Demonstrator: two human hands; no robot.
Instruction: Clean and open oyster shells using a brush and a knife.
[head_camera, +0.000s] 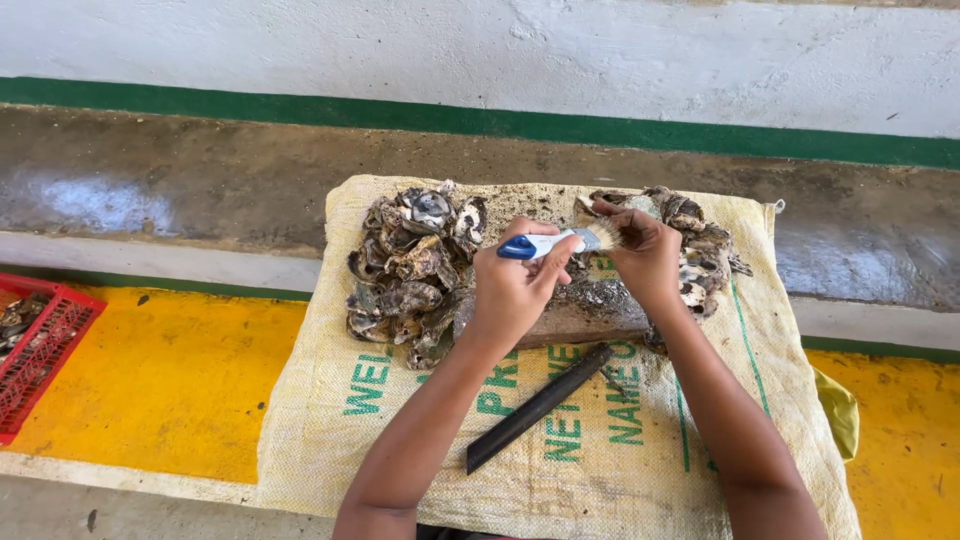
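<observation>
My left hand (515, 285) grips a small brush (550, 243) with a white handle and a blue end, its bristles pointing right. My right hand (645, 255) holds a rough grey oyster shell (622, 201) against the bristles. Both hands hover over a flat wooden block (590, 312) covered in dark grit. A heap of oyster shells (410, 270) lies to the left of my hands, and a smaller heap (700, 250) lies to the right. A long dark blade (540, 405) rests on the woven sack (400, 420) near me.
The sack lies over a yellow painted ledge (160, 380) beside a wet concrete channel (200, 180). A red plastic crate (40, 350) with shells stands at the left edge. Behind is a white wall with a green stripe (500, 122).
</observation>
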